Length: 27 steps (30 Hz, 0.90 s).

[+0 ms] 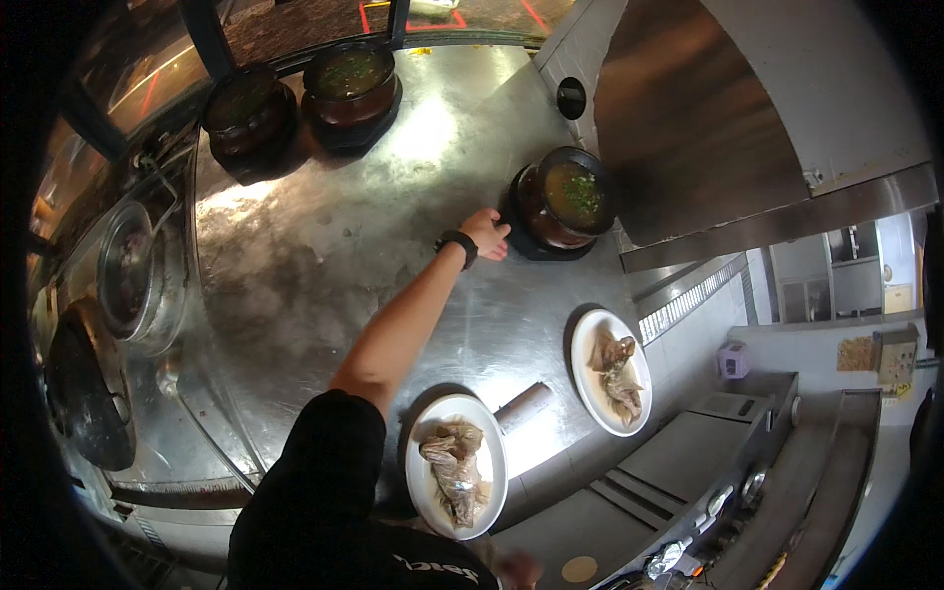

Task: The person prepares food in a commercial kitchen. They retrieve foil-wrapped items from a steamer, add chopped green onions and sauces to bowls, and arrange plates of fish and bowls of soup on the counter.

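Note:
My left hand (488, 234), with a black band on the wrist, reaches over the steel worktop (310, 295). Its slightly curled fingers are beside the black base of a brown clay pot (542, 214) of broth with chopped greens; whether they touch it is unclear. Nothing shows in that hand. At the bottom edge, a blurred hand, apparently my right hand (521, 569), is partly cut off; its grip cannot be told. Nearer my body, a white oval plate (498, 472) holds pale fish in liquid. A second such plate (582, 383) with fish lies to the right.
Two more dark clay pots (247, 122) (346, 107) stand on black bases at the far left. A round metal pan (127, 269), a blackened wok (85, 398) and a long-handled ladle (168, 380) are at left. A steel-clad wall (693, 133) rises at right.

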Each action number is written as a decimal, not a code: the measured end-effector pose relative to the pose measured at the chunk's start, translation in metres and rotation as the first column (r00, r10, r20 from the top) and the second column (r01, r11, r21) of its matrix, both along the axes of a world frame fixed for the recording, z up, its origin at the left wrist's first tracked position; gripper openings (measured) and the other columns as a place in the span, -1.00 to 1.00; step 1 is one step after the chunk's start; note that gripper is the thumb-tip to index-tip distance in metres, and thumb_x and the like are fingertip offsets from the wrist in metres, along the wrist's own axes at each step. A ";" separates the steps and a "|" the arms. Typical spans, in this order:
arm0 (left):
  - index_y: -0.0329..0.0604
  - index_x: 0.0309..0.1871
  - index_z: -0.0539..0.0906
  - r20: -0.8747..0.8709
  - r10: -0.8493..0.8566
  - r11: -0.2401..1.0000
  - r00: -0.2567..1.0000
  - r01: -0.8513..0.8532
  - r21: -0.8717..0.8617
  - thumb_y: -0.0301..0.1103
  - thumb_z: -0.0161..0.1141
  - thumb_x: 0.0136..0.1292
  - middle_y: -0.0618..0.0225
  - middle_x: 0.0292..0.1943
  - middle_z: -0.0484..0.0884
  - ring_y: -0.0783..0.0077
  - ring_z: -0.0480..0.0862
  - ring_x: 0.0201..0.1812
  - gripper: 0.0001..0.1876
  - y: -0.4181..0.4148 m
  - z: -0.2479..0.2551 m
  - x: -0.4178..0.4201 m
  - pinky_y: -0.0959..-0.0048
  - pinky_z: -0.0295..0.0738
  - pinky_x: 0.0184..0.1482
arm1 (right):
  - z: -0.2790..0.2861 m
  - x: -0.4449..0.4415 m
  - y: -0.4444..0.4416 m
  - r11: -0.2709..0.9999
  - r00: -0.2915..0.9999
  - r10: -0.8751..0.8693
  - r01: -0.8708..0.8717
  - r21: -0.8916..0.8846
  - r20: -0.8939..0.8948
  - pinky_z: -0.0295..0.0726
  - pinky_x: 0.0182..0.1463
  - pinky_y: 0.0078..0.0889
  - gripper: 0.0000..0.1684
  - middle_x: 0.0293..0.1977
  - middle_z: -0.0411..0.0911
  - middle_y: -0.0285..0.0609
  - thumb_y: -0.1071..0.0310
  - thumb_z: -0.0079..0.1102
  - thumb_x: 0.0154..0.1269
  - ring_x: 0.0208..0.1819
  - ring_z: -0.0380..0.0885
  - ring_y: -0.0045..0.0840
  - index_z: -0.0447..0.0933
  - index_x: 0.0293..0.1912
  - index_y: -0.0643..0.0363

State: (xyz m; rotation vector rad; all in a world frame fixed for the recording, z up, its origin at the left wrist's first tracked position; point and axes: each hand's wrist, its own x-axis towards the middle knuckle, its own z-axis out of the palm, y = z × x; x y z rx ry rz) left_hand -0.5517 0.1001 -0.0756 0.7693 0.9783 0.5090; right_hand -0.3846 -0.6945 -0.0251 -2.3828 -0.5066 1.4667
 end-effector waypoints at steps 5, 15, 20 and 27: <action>-0.03 0.54 -0.29 0.115 0.160 0.973 0.980 -0.136 -0.188 -0.48 0.04 0.42 -0.44 0.29 0.21 -0.34 0.59 0.03 -0.18 -0.010 0.021 0.042 -0.09 0.65 0.00 | 0.011 -0.011 0.010 0.673 0.594 -0.708 0.731 -0.112 -0.383 0.64 -0.03 -0.35 -0.77 -0.25 0.68 -0.25 0.40 0.08 0.25 -0.07 0.61 -0.55 0.63 -0.15 0.17; -0.06 0.50 -0.05 0.127 0.471 0.858 0.873 -0.420 -0.296 -0.49 0.02 0.43 -0.25 0.26 0.32 -0.36 0.53 0.12 -0.33 -0.031 0.012 0.054 -0.15 0.63 0.01 | -0.018 -0.003 -0.051 0.844 0.742 0.534 -0.500 -0.195 0.407 0.58 -0.17 0.00 -0.75 -0.01 0.60 -0.37 0.17 0.15 0.14 -0.01 0.58 -0.41 0.63 -0.15 -0.18; -0.08 0.49 -0.04 0.131 0.583 0.782 0.802 -0.510 -0.358 -0.49 0.03 0.42 -0.20 0.21 0.37 -0.31 0.56 0.09 -0.33 -0.041 0.003 0.072 -0.17 0.65 -0.03 | 0.038 -0.038 0.014 0.902 0.903 -0.430 0.430 -0.024 0.028 0.55 -0.13 0.02 -0.68 -0.39 0.62 -0.26 0.03 0.04 0.32 -0.42 0.56 -0.28 0.59 -0.08 -0.04; 0.05 0.42 0.15 0.140 0.755 0.630 0.641 -0.649 -0.427 -0.55 0.03 0.40 0.15 0.26 0.35 -0.09 0.60 0.01 -0.42 -0.047 -0.016 0.083 -0.20 0.65 -0.11 | 0.002 -0.015 -0.033 0.945 0.998 0.038 -0.049 0.323 0.040 0.56 -0.20 -0.28 -0.46 -0.62 0.47 -0.32 -0.11 -0.07 0.40 -0.58 0.38 -0.53 0.58 -0.22 0.20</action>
